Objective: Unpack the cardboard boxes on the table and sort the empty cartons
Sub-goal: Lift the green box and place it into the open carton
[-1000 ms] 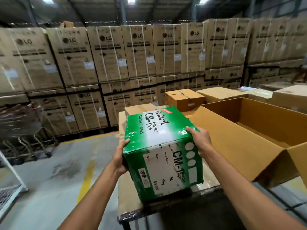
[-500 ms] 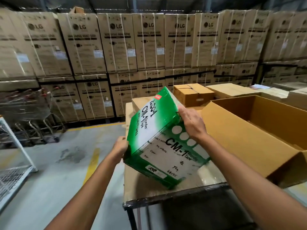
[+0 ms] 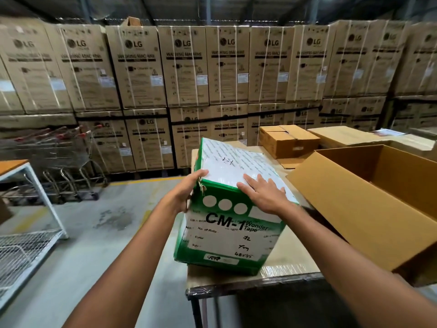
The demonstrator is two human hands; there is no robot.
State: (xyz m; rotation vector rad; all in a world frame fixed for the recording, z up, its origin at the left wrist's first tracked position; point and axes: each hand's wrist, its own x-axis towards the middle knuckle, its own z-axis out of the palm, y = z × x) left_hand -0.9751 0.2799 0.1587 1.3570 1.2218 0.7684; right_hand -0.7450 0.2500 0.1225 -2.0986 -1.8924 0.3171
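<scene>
Looking through the head camera, I start with the wall of stacked brown washing-machine cartons (image 3: 184, 67) across the background, well apart from my work. Nearer is the metal-framed table (image 3: 293, 268), its top lined with cardboard under clear film. On its right side stands the big open brown cardboard box (image 3: 354, 209), flaps spread, with no contents showing in the part I can see. Just beside it, at the table's near left corner, stands the green-and-white printed tape carton (image 3: 227, 235). It is upright, its white top face glossy with clear tape and, I judge, not yet opened. A small closed brown cardboard box (image 3: 288, 140) sits toward the far end of the table.

My left hand (image 3: 185, 194) grips the carton's near left top corner, fingers curled over the edge where the card is frayed. My right hand (image 3: 262, 197) lies flat on the top face, fingers straight and spread, pressing down and holding nothing.

I judge the step in hand to be opening this carton: it is set down and steadied, and the seal looks unbroken. The next move calls for working the frayed corner or the tape seam loose with the left fingers. Meanwhile the right palm must pin the carton, because it stands close to the table's near edge.
</scene>
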